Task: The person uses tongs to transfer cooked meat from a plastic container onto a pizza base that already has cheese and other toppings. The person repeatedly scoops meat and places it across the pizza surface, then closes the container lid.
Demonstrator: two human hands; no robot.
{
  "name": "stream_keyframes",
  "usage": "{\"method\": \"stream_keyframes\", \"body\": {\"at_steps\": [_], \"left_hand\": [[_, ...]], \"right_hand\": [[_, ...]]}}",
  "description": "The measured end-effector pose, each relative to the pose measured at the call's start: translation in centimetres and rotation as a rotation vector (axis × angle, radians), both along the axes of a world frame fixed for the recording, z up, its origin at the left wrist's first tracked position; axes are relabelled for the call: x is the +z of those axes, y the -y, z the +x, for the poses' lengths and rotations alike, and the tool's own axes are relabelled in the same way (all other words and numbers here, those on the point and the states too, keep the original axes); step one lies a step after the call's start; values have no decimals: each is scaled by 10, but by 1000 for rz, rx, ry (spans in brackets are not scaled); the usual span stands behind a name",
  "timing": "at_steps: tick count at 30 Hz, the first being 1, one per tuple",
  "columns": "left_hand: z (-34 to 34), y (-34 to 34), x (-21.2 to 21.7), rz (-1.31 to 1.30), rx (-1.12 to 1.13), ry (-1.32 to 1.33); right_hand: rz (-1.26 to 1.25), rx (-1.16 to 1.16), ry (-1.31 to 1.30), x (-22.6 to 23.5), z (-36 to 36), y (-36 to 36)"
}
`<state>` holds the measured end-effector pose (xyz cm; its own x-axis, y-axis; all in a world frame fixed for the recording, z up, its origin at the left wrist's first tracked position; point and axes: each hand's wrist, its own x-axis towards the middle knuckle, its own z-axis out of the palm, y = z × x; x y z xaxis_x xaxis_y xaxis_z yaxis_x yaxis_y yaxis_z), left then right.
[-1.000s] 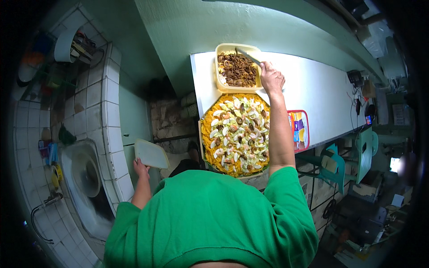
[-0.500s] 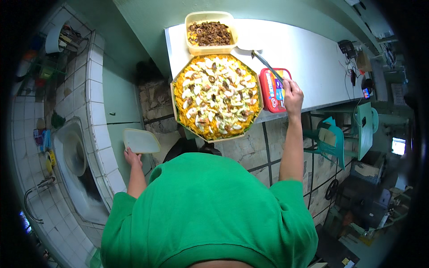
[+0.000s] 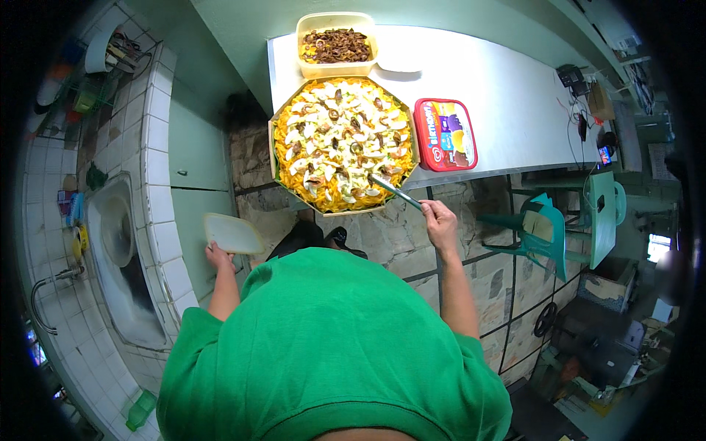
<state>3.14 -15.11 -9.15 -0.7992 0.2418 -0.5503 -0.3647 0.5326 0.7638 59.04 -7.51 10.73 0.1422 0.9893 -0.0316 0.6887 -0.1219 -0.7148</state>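
My left hand (image 3: 220, 257) is closed on the edge of a pale, translucent plastic lid (image 3: 232, 234) with rounded corners, held low at the left beside the green cabinet. My right hand (image 3: 440, 220) grips the end of a long, slim metal utensil (image 3: 401, 195); its exact kind is unclear. The far tip touches or hovers just over the near right part of a big octagonal tray of yellow noodles (image 3: 342, 147), topped with sliced egg and dark brown bits. Behind the tray stands a cream plastic tub (image 3: 303, 67) holding brown chopped pieces.
A red-rimmed rectangular ice-cream tub (image 3: 446, 136) is on the white table (image 3: 507, 95), right of the tray. A white lid-like piece (image 3: 399, 65) lies behind. To the left is a sink (image 3: 118, 272) in a tiled counter; a teal chair (image 3: 540, 228) stands at the right.
My right hand has come nearer and left, bringing the utensil from above the red-rimmed tub to the noodles. The left hand still holds the lid in about the same place.
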Motion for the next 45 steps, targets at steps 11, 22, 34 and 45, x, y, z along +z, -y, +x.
{"method": "stream_keyframes", "body": {"at_steps": [11, 22, 34, 45], "left_hand": [[5, -32, 19, 50, -41, 60], [-3, -34, 6, -23, -73, 48], [-12, -44, -1, -2, -86, 41], [-20, -70, -10, 35, -107, 41]], "right_hand": [[53, 69, 142, 38, -10, -1], [75, 202, 333, 43, -44, 11], [24, 159, 284, 33, -55, 8], [421, 47, 171, 38, -45, -174]]}}
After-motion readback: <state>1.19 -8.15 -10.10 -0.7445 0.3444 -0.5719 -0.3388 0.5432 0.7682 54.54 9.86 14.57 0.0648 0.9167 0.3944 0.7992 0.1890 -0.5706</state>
